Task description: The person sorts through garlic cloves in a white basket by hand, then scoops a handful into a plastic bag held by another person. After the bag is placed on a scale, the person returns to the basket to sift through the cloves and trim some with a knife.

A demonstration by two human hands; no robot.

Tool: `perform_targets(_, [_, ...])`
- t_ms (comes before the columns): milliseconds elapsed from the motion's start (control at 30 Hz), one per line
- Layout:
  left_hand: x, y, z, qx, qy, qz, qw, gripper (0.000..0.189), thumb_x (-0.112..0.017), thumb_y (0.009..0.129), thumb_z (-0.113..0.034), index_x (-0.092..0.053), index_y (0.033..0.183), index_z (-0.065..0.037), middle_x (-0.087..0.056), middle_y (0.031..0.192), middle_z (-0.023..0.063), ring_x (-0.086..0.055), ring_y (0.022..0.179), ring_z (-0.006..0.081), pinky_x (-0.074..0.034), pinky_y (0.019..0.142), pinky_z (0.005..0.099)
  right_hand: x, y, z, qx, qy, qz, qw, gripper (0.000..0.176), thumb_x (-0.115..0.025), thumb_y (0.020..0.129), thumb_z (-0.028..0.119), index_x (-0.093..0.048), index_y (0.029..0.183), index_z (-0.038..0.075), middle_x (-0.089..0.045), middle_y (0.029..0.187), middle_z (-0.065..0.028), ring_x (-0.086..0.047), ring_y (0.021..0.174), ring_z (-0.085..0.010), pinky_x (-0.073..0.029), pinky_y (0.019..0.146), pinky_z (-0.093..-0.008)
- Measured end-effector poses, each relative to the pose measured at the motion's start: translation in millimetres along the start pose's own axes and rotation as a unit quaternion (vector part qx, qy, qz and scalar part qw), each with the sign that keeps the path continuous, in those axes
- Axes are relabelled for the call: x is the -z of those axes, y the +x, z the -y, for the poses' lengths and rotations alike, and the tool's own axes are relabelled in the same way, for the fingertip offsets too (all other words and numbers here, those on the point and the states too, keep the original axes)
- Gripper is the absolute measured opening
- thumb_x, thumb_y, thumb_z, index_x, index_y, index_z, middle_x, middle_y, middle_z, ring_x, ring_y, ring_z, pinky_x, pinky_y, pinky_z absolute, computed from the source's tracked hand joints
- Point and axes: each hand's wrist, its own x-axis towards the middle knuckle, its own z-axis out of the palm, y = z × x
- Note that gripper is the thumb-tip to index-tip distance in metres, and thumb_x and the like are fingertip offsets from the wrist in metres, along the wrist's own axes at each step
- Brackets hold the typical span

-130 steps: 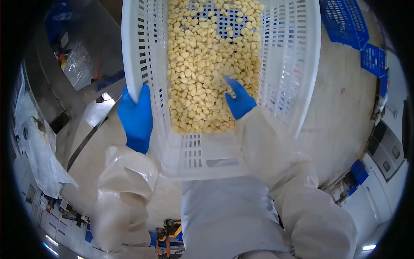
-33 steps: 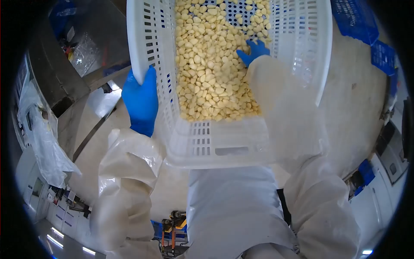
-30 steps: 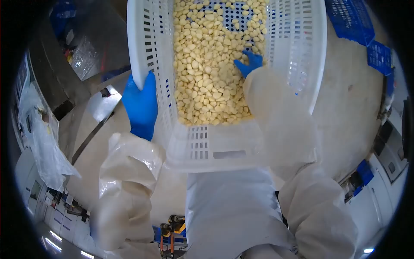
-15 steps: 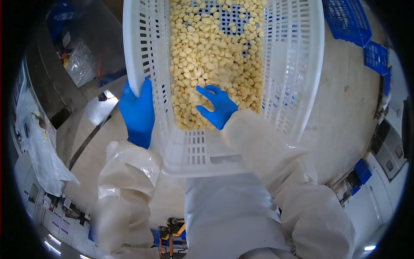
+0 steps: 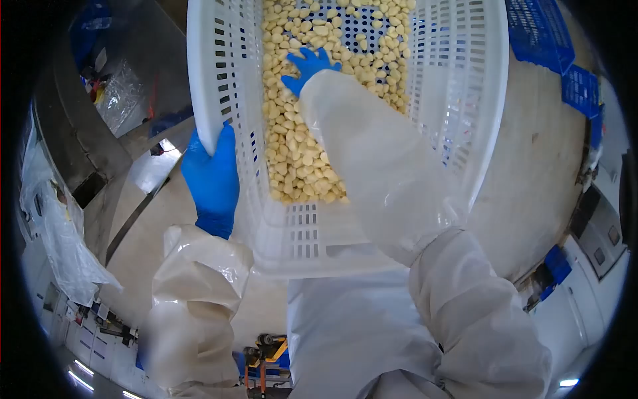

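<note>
Many pale yellow pieces [image 5: 292, 143], loose, bedded inside one white crate [image 5: 452, 86], its long axis running 12 to 6 o'clock. One right hand [image 5: 309, 71], yours, blue-gloved, fingers spread over the pieces; how firmly it touches is unclear. It is your nearer hand: the thicker bed lies toward its 6 o'clock, a thinly covered patch of perforated floor [image 5: 373, 41] toward 1 to 2. One left hand [image 5: 212, 178], yours, clasped round the crate's rim at 8 to 9 o'clock. Two blue crates [image 5: 541, 33], outside, at 2 o'clock.
</note>
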Motion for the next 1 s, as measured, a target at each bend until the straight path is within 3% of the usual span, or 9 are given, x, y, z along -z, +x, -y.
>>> perform_targets(200, [-2.5, -0.1, -0.8, -0.001, 0.016, -0.012, 1.000, 0.031, -0.059, 0.087, -0.009, -0.055, 0.113, 0.007, -0.064, 0.100, 0.0126, -0.059, 0.087, 0.0153, -0.048, 0.077, 0.0297, 6.2, -91.6, 40.7, 0.047, 0.040, 0.054, 0.997, 0.052, -0.054, 0.081, 0.046, -0.048, 0.129, 0.026, -0.046, 0.132, -0.0053, -0.040, 0.120, -0.0335, -0.036, 0.097, -0.0458])
perform_targets(267, [-2.3, 0.9, -0.4, 0.000, 0.022, -0.018, 1.000, 0.031, -0.059, 0.087, -0.010, -0.055, 0.113, 0.007, -0.063, 0.101, 0.0128, -0.059, 0.087, 0.0155, -0.048, 0.077, 0.0297, -1.3, -128.5, 41.9, 0.062, 0.028, 0.101, 0.993, 0.053, -0.055, 0.081, 0.044, -0.047, 0.129, 0.024, -0.046, 0.129, -0.0059, -0.042, 0.117, -0.0326, -0.038, 0.093, -0.0456])
perform_targets(333, [-2.5, 0.7, -0.5, 0.006, 0.023, -0.017, 1.000, 0.032, -0.059, 0.087, -0.010, -0.055, 0.113, 0.008, -0.063, 0.101, 0.0130, -0.059, 0.088, 0.0156, -0.048, 0.078, 0.0296, -11.5, -174.1, 36.0, 0.102, 0.008, 0.071, 0.992, 0.053, -0.056, 0.081, 0.042, -0.046, 0.130, 0.022, -0.046, 0.128, -0.0067, -0.042, 0.117, -0.0326, -0.037, 0.092, -0.0467])
perform_targets(433, [-3.0, -0.4, -2.5, 0.004, 0.000, -0.008, 1.000, 0.032, -0.059, 0.087, -0.010, -0.055, 0.113, 0.008, -0.063, 0.101, 0.0130, -0.058, 0.088, 0.0153, -0.048, 0.078, 0.0292, -2.6, -221.6, 24.2, 0.130, -0.002, 0.184, 0.974, 0.054, -0.057, 0.083, 0.034, -0.044, 0.133, 0.022, -0.041, 0.136, -0.0052, -0.041, 0.121, -0.0360, -0.038, 0.092, -0.0489])
perform_targets(533, [-4.0, -1.5, -5.4, 0.011, 0.002, -0.012, 1.000, 0.031, -0.059, 0.087, -0.011, -0.055, 0.113, 0.008, -0.063, 0.101, 0.0129, -0.058, 0.089, 0.0149, -0.047, 0.079, 0.0287, 5.7, -257.6, 9.1, 0.169, -0.015, 0.104, 0.980, 0.049, -0.058, 0.084, 0.031, -0.046, 0.131, 0.023, -0.041, 0.138, -0.0055, -0.043, 0.122, -0.0350, -0.040, 0.093, -0.0466])
perform_targets(633, [-3.7, -1.7, -5.4, 0.007, -0.001, -0.009, 1.000, 0.031, -0.059, 0.087, -0.011, -0.055, 0.113, 0.007, -0.063, 0.101, 0.0128, -0.058, 0.088, 0.0148, -0.048, 0.078, 0.0288, 13.6, -242.6, -21.4, 0.051, 0.161, 0.084, 0.982, 0.044, -0.060, 0.085, 0.029, -0.051, 0.127, 0.021, -0.049, 0.131, -0.0070, -0.048, 0.119, -0.0320, -0.043, 0.094, -0.0400])
perform_targets(700, [-3.2, -1.7, -5.4, 0.001, -0.001, -0.007, 1.000, 0.032, -0.059, 0.087, -0.011, -0.055, 0.113, 0.007, -0.063, 0.101, 0.0127, -0.059, 0.088, 0.0149, -0.048, 0.078, 0.0291, 29.7, -224.8, -45.7, -0.026, 0.271, -0.049, 0.961, 0.036, -0.061, 0.084, 0.021, -0.056, 0.120, 0.014, -0.056, 0.122, -0.0117, -0.059, 0.102, -0.0276, -0.047, 0.087, -0.0345])
perform_targets(800, [-3.2, -2.5, -7.3, 0.000, 0.000, -0.003, 1.000, 0.032, -0.059, 0.087, -0.012, -0.055, 0.112, 0.007, -0.063, 0.101, 0.0127, -0.059, 0.088, 0.0152, -0.048, 0.078, 0.0293, 12.0, -177.9, -92.5, -0.183, 0.306, -0.076, 0.931, 0.032, -0.064, 0.082, 0.018, -0.060, 0.113, 0.011, -0.060, 0.110, -0.0131, -0.060, 0.096, -0.0284, -0.048, 0.085, -0.0354])
perform_targets(1000, [-0.8, 0.3, 2.0, -0.006, -0.009, -0.008, 1.000, 0.032, -0.059, 0.087, -0.012, -0.056, 0.112, 0.007, -0.064, 0.100, 0.0124, -0.060, 0.088, 0.0154, -0.048, 0.078, 0.0293, -13.6, -134.0, -104.0, -0.101, 0.158, -0.042, 0.981, 0.036, -0.066, 0.078, 0.018, -0.060, 0.113, 0.015, -0.056, 0.106, -0.0137, -0.059, 0.093, -0.0297, -0.048, 0.083, -0.0365])
